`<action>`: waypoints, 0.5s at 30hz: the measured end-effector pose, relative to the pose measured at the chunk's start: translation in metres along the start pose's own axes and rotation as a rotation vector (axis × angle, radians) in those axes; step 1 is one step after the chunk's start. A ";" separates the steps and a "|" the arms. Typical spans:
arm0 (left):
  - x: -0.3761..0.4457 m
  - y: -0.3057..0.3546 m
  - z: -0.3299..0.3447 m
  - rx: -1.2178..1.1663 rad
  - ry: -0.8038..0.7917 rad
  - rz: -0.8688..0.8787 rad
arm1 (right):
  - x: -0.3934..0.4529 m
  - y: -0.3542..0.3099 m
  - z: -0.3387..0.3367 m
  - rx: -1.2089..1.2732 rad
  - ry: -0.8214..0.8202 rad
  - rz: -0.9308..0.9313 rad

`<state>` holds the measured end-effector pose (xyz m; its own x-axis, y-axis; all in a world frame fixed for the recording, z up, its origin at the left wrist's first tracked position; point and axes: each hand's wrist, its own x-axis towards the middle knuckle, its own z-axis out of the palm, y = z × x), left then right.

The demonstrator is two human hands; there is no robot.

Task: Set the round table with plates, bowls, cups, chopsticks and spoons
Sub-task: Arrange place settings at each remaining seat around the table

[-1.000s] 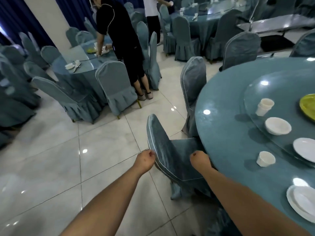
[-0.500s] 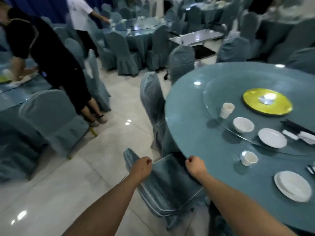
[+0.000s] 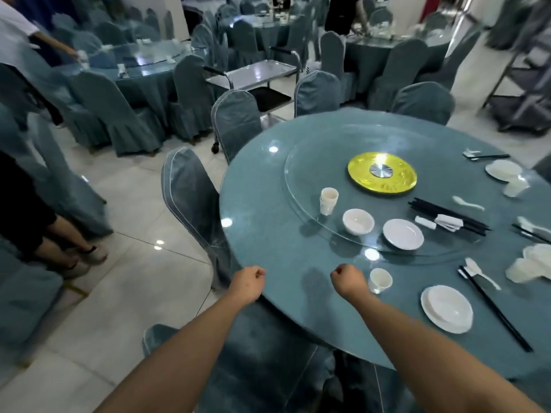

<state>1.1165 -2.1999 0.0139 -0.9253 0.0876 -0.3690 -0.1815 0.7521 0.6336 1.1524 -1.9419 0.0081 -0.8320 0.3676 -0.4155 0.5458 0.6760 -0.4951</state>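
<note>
The round blue table (image 3: 268,234) carries a glass turntable (image 3: 298,180) with a yellow disc (image 3: 381,174) at its centre. On the turntable stand stacked white cups (image 3: 329,200), a bowl (image 3: 357,221), a plate (image 3: 403,234), black chopsticks (image 3: 447,214) and a spoon (image 3: 468,203). Near the table's front edge sit a single cup (image 3: 381,280), a plate with a bowl on it (image 3: 446,308), a chopstick pair (image 3: 495,308) and a spoon (image 3: 481,272). My left hand (image 3: 249,281) hovers at the table's rim, fingers curled, holding nothing. My right hand (image 3: 347,278) is curled the same way just left of the single cup.
A covered chair (image 3: 268,353) stands under my forearms, and another chair (image 3: 190,201) sits at the table's left. More place settings (image 3: 504,171) lie on the far right. A steel cart (image 3: 259,76) stands behind. A person's legs (image 3: 68,242) are at the left.
Both hands have let go of the chair back and risen to the table's edge. My view has swung right onto the table.
</note>
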 end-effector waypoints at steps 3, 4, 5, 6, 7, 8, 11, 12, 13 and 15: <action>0.038 0.027 0.009 0.047 0.018 -0.005 | 0.047 0.000 -0.021 0.005 -0.008 -0.024; 0.050 0.036 0.013 0.051 0.012 -0.017 | 0.063 0.001 -0.027 0.000 -0.010 -0.025; 0.061 0.047 0.017 0.057 0.001 -0.033 | 0.078 0.001 -0.035 -0.010 -0.012 -0.031; 0.078 0.061 0.020 0.043 -0.003 -0.049 | 0.099 0.000 -0.046 -0.014 -0.018 -0.045; 0.088 0.069 0.021 0.037 0.003 -0.061 | 0.112 -0.001 -0.052 -0.014 -0.025 -0.053; 0.105 0.082 0.023 0.023 0.013 -0.072 | 0.132 -0.002 -0.063 -0.008 -0.029 -0.066; 0.143 0.113 0.030 0.027 0.029 -0.112 | 0.176 0.000 -0.086 0.005 -0.030 -0.087; 0.152 0.121 0.033 0.045 0.024 -0.124 | 0.186 0.002 -0.090 0.008 -0.037 -0.090; 0.162 0.130 0.036 0.065 0.019 -0.126 | 0.197 0.004 -0.094 0.014 -0.046 -0.088; 0.183 0.151 0.040 0.101 0.003 -0.127 | 0.217 0.009 -0.102 0.024 -0.060 -0.073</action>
<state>0.9330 -2.0437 0.0146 -0.8978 -0.0142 -0.4402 -0.2632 0.8186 0.5105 0.9665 -1.7911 -0.0087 -0.8625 0.2789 -0.4223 0.4871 0.6839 -0.5431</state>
